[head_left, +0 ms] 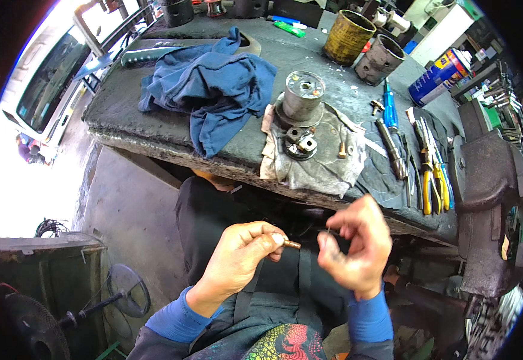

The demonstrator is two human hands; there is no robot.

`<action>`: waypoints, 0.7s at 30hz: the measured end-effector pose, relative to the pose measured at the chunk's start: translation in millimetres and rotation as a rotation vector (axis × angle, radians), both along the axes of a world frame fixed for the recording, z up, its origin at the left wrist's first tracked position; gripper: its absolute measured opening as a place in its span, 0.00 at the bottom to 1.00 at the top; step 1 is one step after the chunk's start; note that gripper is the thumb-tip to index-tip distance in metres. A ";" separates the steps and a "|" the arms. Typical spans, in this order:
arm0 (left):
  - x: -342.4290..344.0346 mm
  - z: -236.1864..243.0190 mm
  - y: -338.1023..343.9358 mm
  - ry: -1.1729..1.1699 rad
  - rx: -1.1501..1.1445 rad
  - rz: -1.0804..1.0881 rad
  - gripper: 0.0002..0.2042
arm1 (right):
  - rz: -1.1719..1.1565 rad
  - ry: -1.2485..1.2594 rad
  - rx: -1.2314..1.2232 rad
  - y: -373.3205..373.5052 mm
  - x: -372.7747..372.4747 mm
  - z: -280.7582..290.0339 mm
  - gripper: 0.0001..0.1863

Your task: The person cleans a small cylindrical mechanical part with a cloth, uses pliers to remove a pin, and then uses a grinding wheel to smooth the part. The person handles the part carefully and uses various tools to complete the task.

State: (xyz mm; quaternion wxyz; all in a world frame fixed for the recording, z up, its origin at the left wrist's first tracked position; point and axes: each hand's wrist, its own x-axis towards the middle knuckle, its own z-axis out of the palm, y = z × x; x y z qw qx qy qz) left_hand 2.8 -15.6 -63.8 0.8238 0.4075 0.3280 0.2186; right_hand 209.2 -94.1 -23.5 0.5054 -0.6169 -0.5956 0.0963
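Note:
Over my lap, my left hand (243, 255) pinches a small copper-coloured metal pin (292, 244) between thumb and forefinger, its free end pointing right. My right hand (360, 246) is just to the right of it, apart from the pin, with curled fingers and some blur. Something thin and dark shows near its fingertips, too small to name. Beyond the hands, on the bench, a grey cloth (327, 171) carries a metal cylindrical housing (303, 99), a small metal part with square blocks (300, 144) and a brass bolt (342, 150).
The dark workbench (114, 123) also holds a blue cloth (213, 90), a yellow can (348, 39), a blue spray can (438, 78), a blue screwdriver (390, 108) and yellow-handled pliers (429, 186). A vise (492, 180) stands at the right; a handwheel (128, 291) is lower left.

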 end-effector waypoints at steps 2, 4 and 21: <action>-2.9 -3.8 0.3 -0.035 -0.026 0.031 0.09 | -0.009 -0.170 -0.052 25.4 20.5 26.5 0.13; -3.3 -3.6 0.1 -0.029 -0.010 0.031 0.09 | -0.014 -0.332 -0.079 52.4 41.2 41.1 0.11; -39.6 -18.4 7.7 -0.069 -0.119 0.150 0.09 | -0.038 -0.420 -0.405 84.8 77.5 69.1 0.14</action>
